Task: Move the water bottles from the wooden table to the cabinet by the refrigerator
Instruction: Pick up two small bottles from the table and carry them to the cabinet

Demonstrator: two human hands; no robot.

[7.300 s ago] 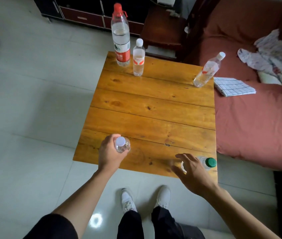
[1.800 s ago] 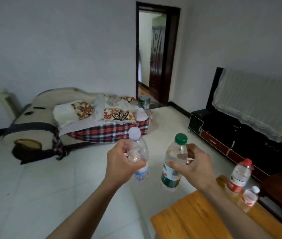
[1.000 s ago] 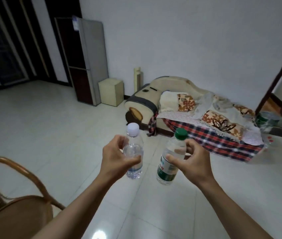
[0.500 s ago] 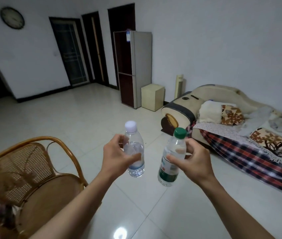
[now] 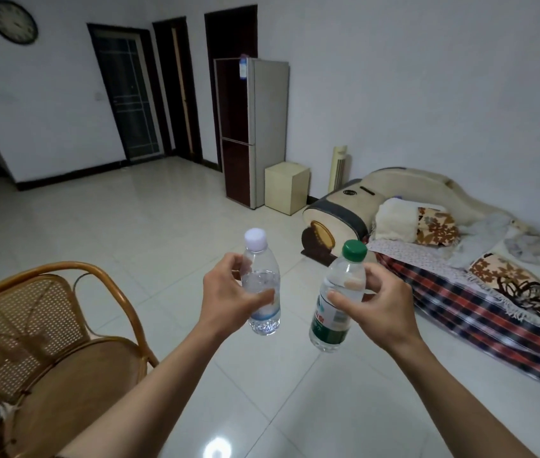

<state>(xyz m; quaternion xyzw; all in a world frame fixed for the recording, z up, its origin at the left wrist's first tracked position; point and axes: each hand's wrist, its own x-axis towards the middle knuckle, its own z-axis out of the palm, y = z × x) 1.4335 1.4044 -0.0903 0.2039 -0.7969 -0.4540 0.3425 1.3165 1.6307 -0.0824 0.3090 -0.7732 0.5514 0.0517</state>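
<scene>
floor (image 5: 149, 226): glossy white tile | refrigerator (image 5: 251, 130), cabinet (image 5: 286, 187) at far wall | left hand (image 5: 229, 300) gripping white-capped bottle (image 5: 262, 285) | right hand (image 5: 377, 309) gripping green-capped bottle (image 5: 338, 302)

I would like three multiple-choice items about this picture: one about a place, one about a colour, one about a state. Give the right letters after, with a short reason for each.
1. Where does the small cream cabinet stand?
A. on the rattan chair
B. on the floor, right beside the refrigerator
C. on top of the refrigerator

2. What colour is the cap of the bottle in the right hand?
A. green
B. red
C. black

3. In what state is the left hand?
A. flat and holding nothing
B. resting on the chair
C. gripping a bottle

Answers:
1 B: the cabinet sits on the tiles against the side of the refrigerator.
2 A: the right hand holds the green-capped bottle.
3 C: the left hand has its fingers and thumb curled round the white-capped bottle.
</scene>
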